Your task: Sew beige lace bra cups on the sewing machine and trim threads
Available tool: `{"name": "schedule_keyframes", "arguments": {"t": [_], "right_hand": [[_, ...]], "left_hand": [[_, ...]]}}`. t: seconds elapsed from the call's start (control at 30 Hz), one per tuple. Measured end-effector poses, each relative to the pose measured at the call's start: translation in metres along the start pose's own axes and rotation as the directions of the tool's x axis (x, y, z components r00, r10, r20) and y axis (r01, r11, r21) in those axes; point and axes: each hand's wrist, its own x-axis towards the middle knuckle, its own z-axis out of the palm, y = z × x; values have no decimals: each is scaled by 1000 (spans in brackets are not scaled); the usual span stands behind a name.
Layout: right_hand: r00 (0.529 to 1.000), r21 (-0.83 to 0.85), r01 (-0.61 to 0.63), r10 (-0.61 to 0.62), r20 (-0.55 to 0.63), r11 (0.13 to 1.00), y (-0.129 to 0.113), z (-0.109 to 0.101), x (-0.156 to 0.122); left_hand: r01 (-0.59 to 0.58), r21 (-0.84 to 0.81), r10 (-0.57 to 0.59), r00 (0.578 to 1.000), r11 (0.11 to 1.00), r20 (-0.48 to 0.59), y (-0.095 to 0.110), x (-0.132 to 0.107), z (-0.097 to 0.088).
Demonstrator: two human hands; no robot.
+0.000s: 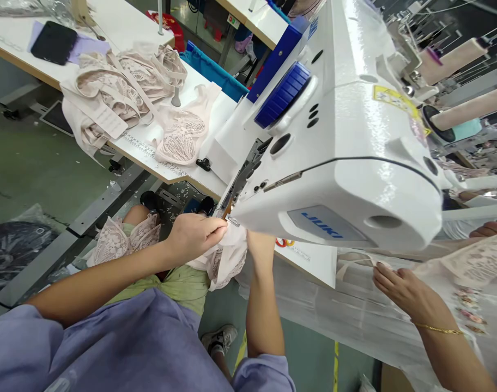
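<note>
My left hand (197, 235) is closed, thumb and fingers pinching the edge of a pale pink lace bra (228, 261) beside the needle area of a white sewing machine (379, 125). The bra hangs down from there over my lap. My right hand (260, 242) reaches up behind the machine head from the other side; only its wrist end shows and its fingers are hidden. Another pale lace bra (123, 239) lies across my thigh, left of my forearm.
On the table at upper left lie a heap of lace bras (117, 87), a single bra (185, 133) and a black phone (54, 42). Scissors (284, 242) with red and yellow handles rest beyond my right wrist. A co-worker's hand (407, 291) holds pale fabric at right.
</note>
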Motion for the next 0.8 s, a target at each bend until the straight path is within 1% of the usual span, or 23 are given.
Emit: {"name": "schedule_keyframes", "arguments": {"t": [0.1, 0.17, 0.27, 0.33, 0.4, 0.5, 0.57, 0.6, 0.67, 0.73, 0.77, 0.8], "right_hand": [[1000, -11, -2, 3, 27, 1000, 2, -1, -1], [999, -7, -51, 51, -5, 999, 2, -1, -4], [986, 24, -140, 142, -87, 990, 1, 0, -9], [967, 89, -204, 215, -135, 975, -1, 2, -13], [935, 198, -269, 305, -182, 943, -4, 7, -19], [888, 327, -319, 401, -225, 890, -12, 19, -31], [868, 370, -332, 434, -240, 868, -19, 30, -44], [854, 423, -338, 462, -238, 841, -22, 35, -51], [825, 581, -339, 531, -195, 740, -30, 45, -69], [806, 716, -307, 571, -154, 627, -38, 52, -87], [806, 740, -278, 568, -167, 613, -42, 55, -97], [810, 720, -248, 546, -212, 648, -47, 58, -107]], "left_hand": [[-5, 5, 6, 1000, 1000, -13, 0, 1, 0], [-8, 9, 9, 1000, 1000, -13, 0, 1, 0], [-7, 10, 7, 1000, 1000, -9, 1, 1, -1], [8, 11, -8, 1000, 1000, 9, 1, 2, -2], [27, 21, -28, 999, 999, 36, 2, 3, -4], [25, 31, -28, 997, 999, 77, 0, 4, -10], [-17, 26, 14, 992, 1000, 125, -4, 3, -15], [-52, 21, 49, 986, 998, 157, -7, 2, -18], [-138, 24, 130, 971, 990, 203, -13, -2, -23], [-209, 52, 194, 957, 976, 215, -15, -8, -28], [-241, 63, 222, 949, 968, 222, -14, -12, -29], [-273, 66, 251, 938, 960, 238, -12, -16, -31]]}}
